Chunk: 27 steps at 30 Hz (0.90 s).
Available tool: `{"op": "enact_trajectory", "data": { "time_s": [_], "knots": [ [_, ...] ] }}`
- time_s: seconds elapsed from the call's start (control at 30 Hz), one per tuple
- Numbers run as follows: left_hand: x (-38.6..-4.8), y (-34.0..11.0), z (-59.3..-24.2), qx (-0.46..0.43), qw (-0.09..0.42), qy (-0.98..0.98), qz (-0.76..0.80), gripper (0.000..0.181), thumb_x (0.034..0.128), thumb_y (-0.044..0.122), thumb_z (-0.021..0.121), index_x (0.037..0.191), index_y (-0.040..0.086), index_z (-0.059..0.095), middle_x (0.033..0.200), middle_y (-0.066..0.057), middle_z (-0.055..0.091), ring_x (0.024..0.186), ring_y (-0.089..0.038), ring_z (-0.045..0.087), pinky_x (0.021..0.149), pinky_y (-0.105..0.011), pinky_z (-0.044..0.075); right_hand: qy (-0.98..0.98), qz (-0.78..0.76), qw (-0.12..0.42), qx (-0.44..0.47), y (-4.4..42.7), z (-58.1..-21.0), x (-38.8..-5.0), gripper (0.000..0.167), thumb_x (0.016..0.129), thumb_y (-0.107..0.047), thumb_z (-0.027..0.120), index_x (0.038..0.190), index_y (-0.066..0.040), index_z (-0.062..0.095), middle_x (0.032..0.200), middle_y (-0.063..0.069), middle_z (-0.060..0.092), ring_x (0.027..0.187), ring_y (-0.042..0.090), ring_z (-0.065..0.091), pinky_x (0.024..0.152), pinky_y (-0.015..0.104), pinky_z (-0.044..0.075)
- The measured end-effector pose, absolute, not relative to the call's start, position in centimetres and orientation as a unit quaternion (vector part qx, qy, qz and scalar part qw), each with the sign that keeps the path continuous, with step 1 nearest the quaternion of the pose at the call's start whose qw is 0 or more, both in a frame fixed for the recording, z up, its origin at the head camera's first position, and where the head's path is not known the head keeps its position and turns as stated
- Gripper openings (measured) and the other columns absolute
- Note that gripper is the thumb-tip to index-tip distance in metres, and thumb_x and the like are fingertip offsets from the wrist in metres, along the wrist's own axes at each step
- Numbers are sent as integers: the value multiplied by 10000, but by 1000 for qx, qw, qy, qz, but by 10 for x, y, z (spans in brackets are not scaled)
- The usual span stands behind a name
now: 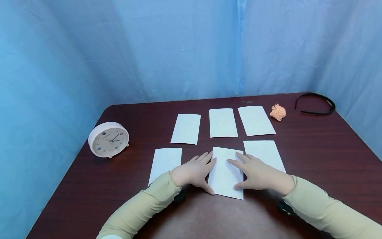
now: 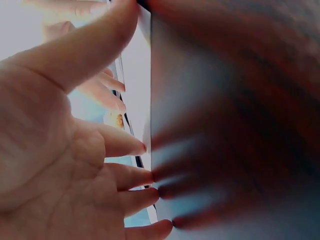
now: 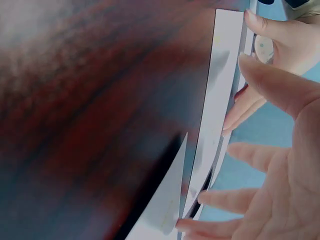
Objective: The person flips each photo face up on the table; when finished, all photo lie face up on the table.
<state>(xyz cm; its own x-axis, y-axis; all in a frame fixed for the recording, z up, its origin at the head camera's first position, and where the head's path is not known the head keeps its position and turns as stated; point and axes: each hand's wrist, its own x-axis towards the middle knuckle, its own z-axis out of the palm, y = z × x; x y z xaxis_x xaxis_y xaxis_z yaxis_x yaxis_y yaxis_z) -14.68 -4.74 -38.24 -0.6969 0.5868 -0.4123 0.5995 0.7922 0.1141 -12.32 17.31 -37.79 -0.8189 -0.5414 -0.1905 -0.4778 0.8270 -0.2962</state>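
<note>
A sheet of smooth white paper, rectangular and slightly bowed, lies between the two hands. The left hand has its fingers spread and nearly straight along the sheet's left edge, thumb at the near corner, gripping nothing. The right hand, also spread and holding nothing, has its fingertips over the sheet's right side; whether each one presses down, I cannot tell.

The left sheet lies just left of the left fingers; the right sheet is partly hidden behind the right hand. Three far sheets lie in a row beyond the fingertips. Past the right fingers sit a fluffy peach ball and, farther out, a thin, curved black headband. A round white clock on stubby feet stands well left of the left fingers. Beneath is a dark, wood-grained table.
</note>
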Motion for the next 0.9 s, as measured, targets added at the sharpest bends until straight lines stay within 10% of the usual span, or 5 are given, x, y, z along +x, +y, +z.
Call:
{"op": "enact_trajectory", "data": {
  "time_s": [0.9],
  "knots": [
    [-142, -55, -379, 364, 177, 912, -62, 1021, 744, 664, 654, 1487, 68, 286, 1569, -54, 224, 1448, -206, 204, 1156, -402, 243, 928, -88, 109, -346, 171, -379, -115, 827, 647, -548, 790, 1290, -79, 567, 1353, 319, 453, 1225, 524, 427, 1031, 617, 309]
  ]
}}
